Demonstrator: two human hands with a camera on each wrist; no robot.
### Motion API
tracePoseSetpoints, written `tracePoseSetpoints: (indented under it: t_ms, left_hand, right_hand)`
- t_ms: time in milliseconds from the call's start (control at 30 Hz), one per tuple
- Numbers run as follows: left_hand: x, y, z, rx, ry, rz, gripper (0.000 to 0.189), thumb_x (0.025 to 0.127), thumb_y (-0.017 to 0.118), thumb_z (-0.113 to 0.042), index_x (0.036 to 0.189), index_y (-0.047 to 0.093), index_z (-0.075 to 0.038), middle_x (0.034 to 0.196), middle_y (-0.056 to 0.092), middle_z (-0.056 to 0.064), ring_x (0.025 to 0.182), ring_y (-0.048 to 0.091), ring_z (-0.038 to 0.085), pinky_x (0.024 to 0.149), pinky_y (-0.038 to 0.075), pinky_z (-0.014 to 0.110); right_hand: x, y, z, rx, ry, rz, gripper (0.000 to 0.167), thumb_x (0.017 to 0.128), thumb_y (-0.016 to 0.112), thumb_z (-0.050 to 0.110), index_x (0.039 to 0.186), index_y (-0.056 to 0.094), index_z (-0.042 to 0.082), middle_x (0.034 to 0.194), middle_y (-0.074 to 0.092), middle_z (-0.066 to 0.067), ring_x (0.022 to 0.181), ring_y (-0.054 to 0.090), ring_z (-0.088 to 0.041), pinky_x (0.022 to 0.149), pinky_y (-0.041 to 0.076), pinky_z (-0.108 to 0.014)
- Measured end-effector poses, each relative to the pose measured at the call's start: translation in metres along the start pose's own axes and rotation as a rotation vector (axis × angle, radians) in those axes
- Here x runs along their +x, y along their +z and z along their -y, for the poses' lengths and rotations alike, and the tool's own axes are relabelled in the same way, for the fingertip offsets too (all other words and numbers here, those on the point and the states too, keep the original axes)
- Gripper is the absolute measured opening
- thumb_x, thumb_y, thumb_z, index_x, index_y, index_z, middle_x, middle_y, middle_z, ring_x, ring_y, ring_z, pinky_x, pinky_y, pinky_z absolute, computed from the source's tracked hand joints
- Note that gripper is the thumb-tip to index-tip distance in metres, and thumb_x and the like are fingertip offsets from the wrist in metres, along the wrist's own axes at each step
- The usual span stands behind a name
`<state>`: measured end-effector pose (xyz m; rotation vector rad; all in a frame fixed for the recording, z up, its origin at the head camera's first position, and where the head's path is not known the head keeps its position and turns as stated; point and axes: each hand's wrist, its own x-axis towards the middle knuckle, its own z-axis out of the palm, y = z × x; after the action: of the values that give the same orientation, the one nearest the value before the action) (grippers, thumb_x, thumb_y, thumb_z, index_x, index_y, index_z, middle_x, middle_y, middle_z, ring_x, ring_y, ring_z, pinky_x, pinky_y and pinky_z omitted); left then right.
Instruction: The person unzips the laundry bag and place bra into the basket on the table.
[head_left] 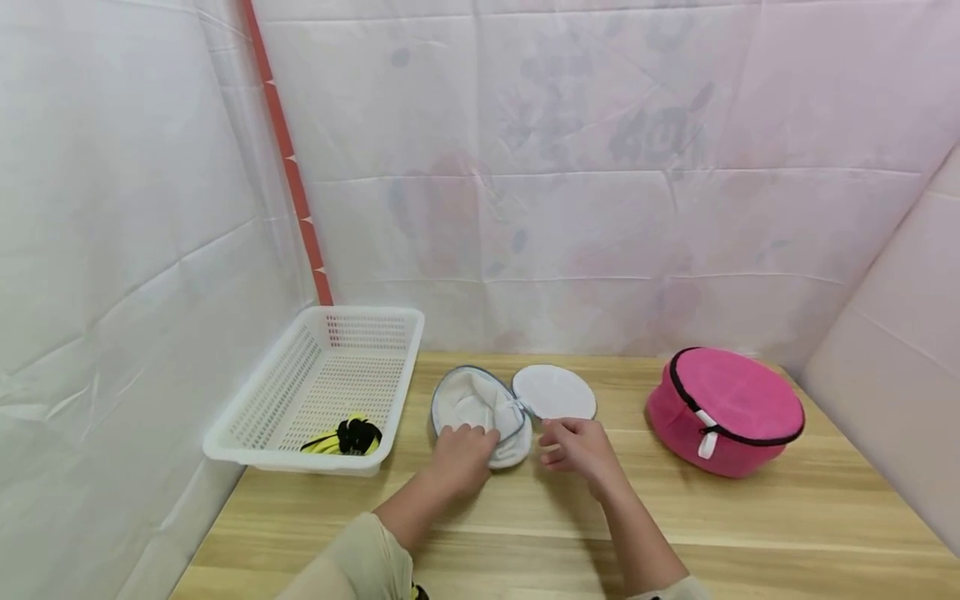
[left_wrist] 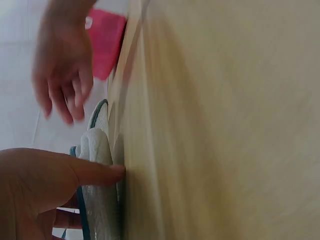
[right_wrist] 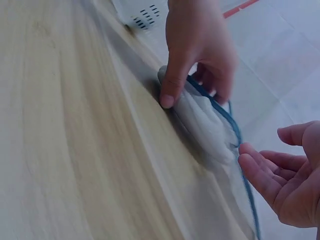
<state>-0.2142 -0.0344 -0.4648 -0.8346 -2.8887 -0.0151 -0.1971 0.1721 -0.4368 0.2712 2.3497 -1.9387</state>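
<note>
In the head view's lower centre, the left hand hid part of the white pouch; at upper right, faint lettering was unreadable

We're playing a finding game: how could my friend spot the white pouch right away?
On the wooden table, look between the white basket and the round pink bag. There the left hand grips the white pouch. Unlike the basket, it's crumpled; unlike the black-edged pink bag, it has blue edging and an open white lid.
</note>
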Motion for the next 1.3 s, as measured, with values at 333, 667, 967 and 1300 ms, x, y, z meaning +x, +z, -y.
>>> tracePoseSetpoints:
  t_ms: [333,667,967,1300]
  left_hand:
    - [0.032,-0.002,0.040,-0.025,-0.246,0.039,0.022,0.082,0.071,-0.007,0.102,0.067,-0.013,0.095,0.068,0.008,0.088,0.062,0.029,0.079,0.050,0.049]
    - [0.046,-0.004,0.063,-0.022,-0.407,0.040,0.021,0.083,0.070,-0.002,0.103,0.067,-0.008,0.102,0.067,0.012,0.104,0.061,0.032,0.111,0.033,0.057]
    - [0.046,-0.002,0.065,-0.031,-0.375,-0.007,0.024,0.084,0.067,-0.001,0.107,0.064,-0.007,0.109,0.065,0.012,0.118,0.053,0.032,0.115,0.028,0.057]
    - [0.044,-0.013,0.047,-0.155,-0.306,-0.128,0.055,0.079,0.070,-0.007,0.132,0.054,-0.003,0.133,0.059,0.014,0.133,0.047,0.033,0.116,0.023,0.061]
  right_hand:
    - [-0.010,-0.026,0.011,-0.075,-0.098,-0.068,0.038,0.098,0.061,0.027,0.119,0.065,-0.004,0.098,0.070,-0.021,0.068,0.069,-0.024,0.061,0.060,-0.037]
    - [-0.017,-0.075,0.019,-0.497,-0.603,-0.461,0.021,0.092,0.069,0.022,0.102,0.076,0.004,0.084,0.073,-0.009,0.066,0.061,-0.004,0.058,0.048,-0.011]
    - [-0.011,-0.133,0.000,-0.791,-0.838,-0.696,0.027,0.076,0.078,0.005,0.100,0.071,-0.007,0.092,0.066,-0.026,0.088,0.055,-0.045,0.083,0.040,-0.053]
    - [-0.013,-0.157,-0.019,-0.901,-0.571,-0.609,0.054,0.073,0.081,0.010,0.122,0.062,-0.001,0.125,0.051,-0.028,0.117,0.040,-0.053,0.100,0.027,-0.065]
